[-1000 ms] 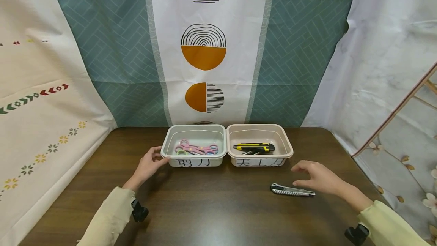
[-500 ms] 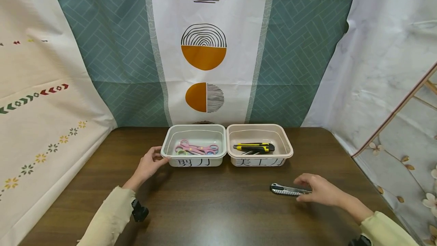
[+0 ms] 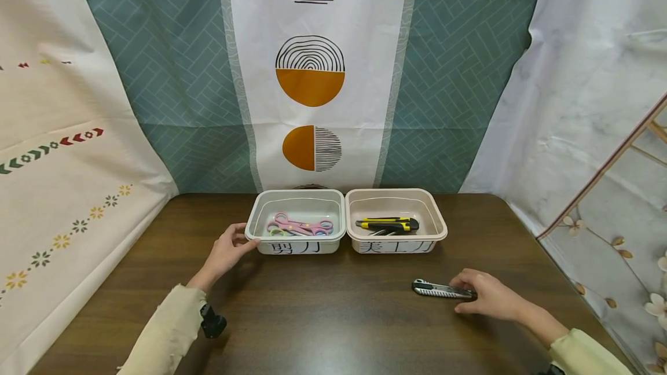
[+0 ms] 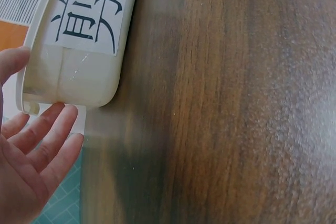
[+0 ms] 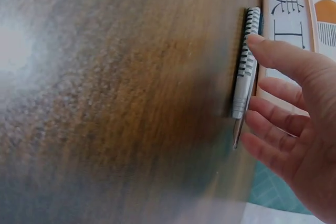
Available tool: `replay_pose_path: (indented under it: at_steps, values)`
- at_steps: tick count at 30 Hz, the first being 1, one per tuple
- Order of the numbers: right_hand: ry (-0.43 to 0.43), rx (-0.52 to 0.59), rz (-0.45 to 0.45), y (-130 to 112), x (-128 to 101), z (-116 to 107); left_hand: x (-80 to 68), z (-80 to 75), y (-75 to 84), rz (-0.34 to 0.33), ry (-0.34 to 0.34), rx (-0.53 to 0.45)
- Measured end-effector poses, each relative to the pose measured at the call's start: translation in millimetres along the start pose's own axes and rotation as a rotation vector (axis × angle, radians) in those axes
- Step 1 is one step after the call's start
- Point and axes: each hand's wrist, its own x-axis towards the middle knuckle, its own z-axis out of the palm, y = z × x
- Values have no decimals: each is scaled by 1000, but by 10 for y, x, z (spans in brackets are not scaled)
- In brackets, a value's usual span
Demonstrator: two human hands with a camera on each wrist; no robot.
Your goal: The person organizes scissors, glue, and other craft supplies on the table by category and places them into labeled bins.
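Observation:
A grey-and-black utility knife [image 3: 443,290] lies on the brown table. My right hand [image 3: 490,295] straddles its right end, thumb on the near side and fingers on the far side. In the right wrist view the thumb overlaps the ridged handle of the knife [image 5: 249,61], and the fingers are loosely bent beside it. My left hand [image 3: 227,250] holds the left front corner of the pale green plastic box [image 3: 339,242], thumb at the rim. In the left wrist view, fingertips meet the end wall of the box [image 4: 79,74].
Pink and green scissors [image 3: 299,226] lie in the green box. Right against it stands a beige box [image 3: 440,230] with black-and-yellow utility knives [image 3: 388,224] inside. Both carry paper labels in front. A patterned cloth [image 3: 198,85] hangs behind the table [image 3: 333,311].
My right hand has come down and slightly toward me, over the right end of the utility knife. The left hand and both boxes stay where they were.

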Motion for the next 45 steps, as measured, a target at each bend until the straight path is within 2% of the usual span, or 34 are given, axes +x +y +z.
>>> replay_pose_path:
  at_steps: [6, 24, 29, 36, 45]
  values:
    - [27, 3, -53, 67, -26, 15, 6, 4, -21, 16, 8, -4]
    - [50, -29, -100, 153, -39, 54, 10, 21, -41, 26, 21, -26]
    - [54, -91, -83, 131, -13, 20, 6, 20, -39, 28, 13, -17]
    - [6, -127, -24, 67, 39, -54, 7, 18, -41, 27, 6, -16]
    - [39, -168, -36, -4, 109, -148, 17, 11, -44, 28, 6, -8]
